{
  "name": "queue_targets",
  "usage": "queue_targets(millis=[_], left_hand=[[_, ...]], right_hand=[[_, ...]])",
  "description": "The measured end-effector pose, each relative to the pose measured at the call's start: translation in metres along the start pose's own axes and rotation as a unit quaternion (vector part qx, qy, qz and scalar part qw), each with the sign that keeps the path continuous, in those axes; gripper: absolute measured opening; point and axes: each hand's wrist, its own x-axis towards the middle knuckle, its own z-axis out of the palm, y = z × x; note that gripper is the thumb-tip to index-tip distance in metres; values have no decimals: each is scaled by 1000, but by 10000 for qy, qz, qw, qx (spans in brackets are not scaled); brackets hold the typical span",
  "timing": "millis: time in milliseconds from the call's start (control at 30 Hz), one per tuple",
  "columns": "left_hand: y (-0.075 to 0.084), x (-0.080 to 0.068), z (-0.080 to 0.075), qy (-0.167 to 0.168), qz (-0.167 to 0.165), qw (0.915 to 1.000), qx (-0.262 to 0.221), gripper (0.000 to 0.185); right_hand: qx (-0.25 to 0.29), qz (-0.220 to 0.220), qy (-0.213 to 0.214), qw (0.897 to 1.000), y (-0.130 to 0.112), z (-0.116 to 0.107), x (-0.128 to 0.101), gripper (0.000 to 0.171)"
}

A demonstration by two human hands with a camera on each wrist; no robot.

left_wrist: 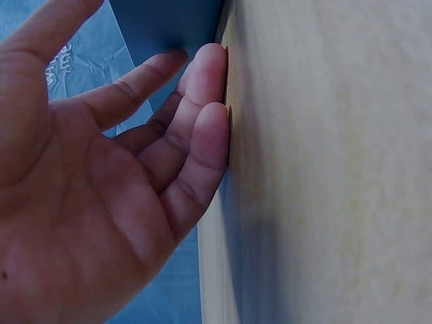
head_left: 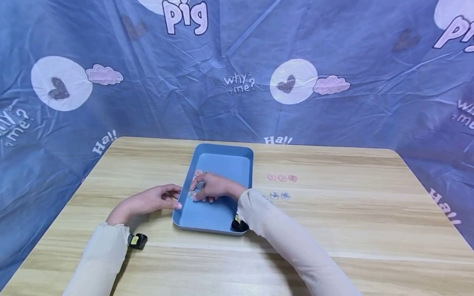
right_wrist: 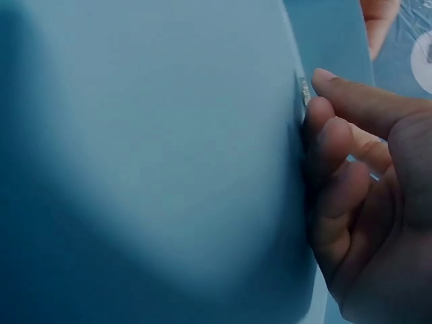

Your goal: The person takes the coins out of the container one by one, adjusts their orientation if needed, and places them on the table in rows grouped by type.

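The left hand (head_left: 149, 201) rests on the table (head_left: 336, 240), fingers loosely spread, fingertips touching the left rim of the blue tray (head_left: 224, 160). The tray lies mid-table, its long axis running away from the person. Inside it, the right hand (head_left: 213, 187) has its fingers bunched on a silvery coin (head_left: 192, 194); pink coins (head_left: 198, 173) lie behind. Right of the tray sit three pink coins on the table (head_left: 282, 178) and two clear ones (head_left: 280, 195).

tray coins (head_left: 192, 193) partly under fingers
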Motion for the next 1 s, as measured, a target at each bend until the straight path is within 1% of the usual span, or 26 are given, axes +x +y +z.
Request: queue_targets(millis=[100,267,533,733,1000], left_hand=[[1,0,0,13,-21,10000,34,64],[1,-1,0,24,-35,10000,48,64],[3,-2,2,21,-39,10000,9,63],[3,-2,2,8,-62,10000,24,62],[4,-2,3,10,39,10000,31,62]], right_hand=[[-245,-13,96,9997,-2,2,1,31],[-627,-41,248,9977,-3,5,3,27],[-925,39,324,9952,-3,7,3,23],[-886,22,335,9955,-5,7,0,20],[-706,-57,327,9969,-3,6,0,12]])
